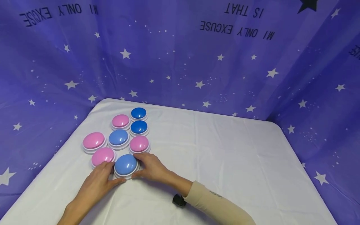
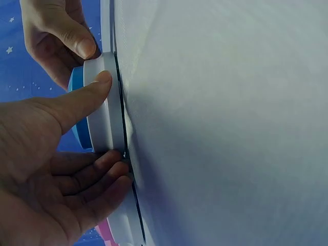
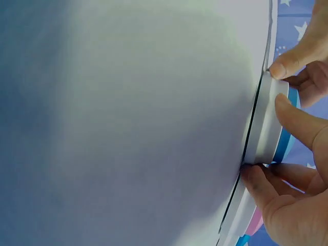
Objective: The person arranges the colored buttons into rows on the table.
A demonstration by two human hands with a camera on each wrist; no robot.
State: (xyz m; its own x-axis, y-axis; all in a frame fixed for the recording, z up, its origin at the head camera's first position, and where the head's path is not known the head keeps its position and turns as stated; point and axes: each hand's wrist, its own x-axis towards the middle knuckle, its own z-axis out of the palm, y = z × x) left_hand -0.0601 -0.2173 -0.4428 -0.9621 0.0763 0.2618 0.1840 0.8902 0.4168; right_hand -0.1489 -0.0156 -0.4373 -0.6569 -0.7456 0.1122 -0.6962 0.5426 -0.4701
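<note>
At the near end of a cluster of dome-topped push buttons sits a light blue button [image 1: 126,164] on a round white base. My left hand [image 1: 97,181] holds its left side, the thumb on the near rim and the fingers beside the base. From the right, my right hand [image 1: 153,167] grips the same button, its thumb also on the near side. In the left wrist view the white base [image 2: 105,107] stands flat against the cloth between both hands. A pink button [image 1: 102,157] lies just beyond my left fingers, and another pink button [image 1: 139,143] is beyond my right fingers.
Farther back are a second light blue button [image 1: 118,137], two dark blue buttons [image 1: 139,127] and more pink ones [image 1: 93,140]. A black object [image 1: 179,200] shows beside the right sleeve. White cloth covers the table [image 1: 225,156]; purple star-printed curtains [image 1: 180,62] surround it.
</note>
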